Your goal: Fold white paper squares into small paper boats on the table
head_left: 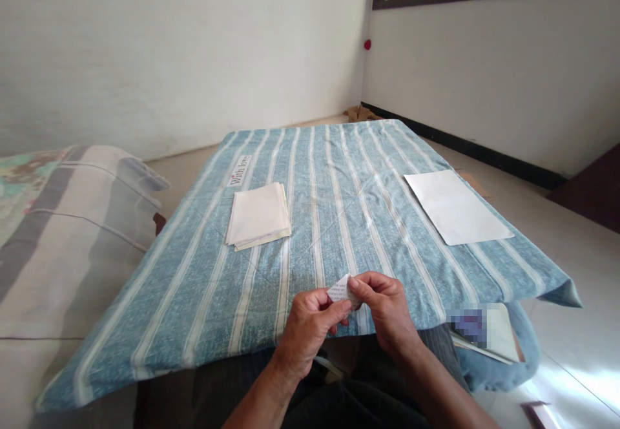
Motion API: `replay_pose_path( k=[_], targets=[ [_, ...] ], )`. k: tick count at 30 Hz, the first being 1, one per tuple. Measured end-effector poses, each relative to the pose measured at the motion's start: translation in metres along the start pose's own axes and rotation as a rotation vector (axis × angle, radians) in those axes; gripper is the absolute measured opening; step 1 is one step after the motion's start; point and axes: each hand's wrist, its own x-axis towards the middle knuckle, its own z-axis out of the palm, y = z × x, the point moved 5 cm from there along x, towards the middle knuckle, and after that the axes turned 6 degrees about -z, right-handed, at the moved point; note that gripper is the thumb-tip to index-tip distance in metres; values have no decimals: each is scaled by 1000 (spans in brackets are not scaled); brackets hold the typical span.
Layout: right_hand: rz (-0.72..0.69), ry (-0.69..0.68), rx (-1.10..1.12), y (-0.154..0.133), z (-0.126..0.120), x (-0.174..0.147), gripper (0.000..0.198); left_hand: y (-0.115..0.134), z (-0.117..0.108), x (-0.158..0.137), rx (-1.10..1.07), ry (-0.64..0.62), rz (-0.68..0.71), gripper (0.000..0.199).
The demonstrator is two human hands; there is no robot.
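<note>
Between my two hands is a small folded piece of printed paper, white with lines of dark text and a pointed top corner. My left hand pinches its lower left part between thumb and fingers. On the other side, my right hand grips the upper right edge with thumb and forefinger. Both hands are at the near edge of the table, over the striped blue and white tablecloth. My fingers cover part of the paper.
A stack of blank papers lies left of centre, near the cloth's printed lettering. One white sheet rests at the right edge. Below the table's right corner, papers sit on a blue stool. A draped bed stands at left.
</note>
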Motion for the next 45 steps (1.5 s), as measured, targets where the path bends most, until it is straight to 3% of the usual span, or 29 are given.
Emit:
replay_pose_path(
  k=[7,12,18,21,36,45],
  targets=[
    [-32,-30,-31,-4,-2,0,26,8,-3,0,28,-33,107,33],
    [-42,-62,-57,-2,-1,-1,26,11,-9,0,50,-76,90,29],
    [-52,-143,-137,-3,3,-7,21,40,-16,-2,170,-48,268,18],
    [-48,-131,-148,-4,4,-8,21,46,-15,-2,221,-38,288,20],
    [-21,-38,-112,-7,4,-4,21,38,-19,2,90,27,223,20],
    [-154,35,-101,-11,-3,0,16,31,-28,2,45,103,378,11]
  ],
)
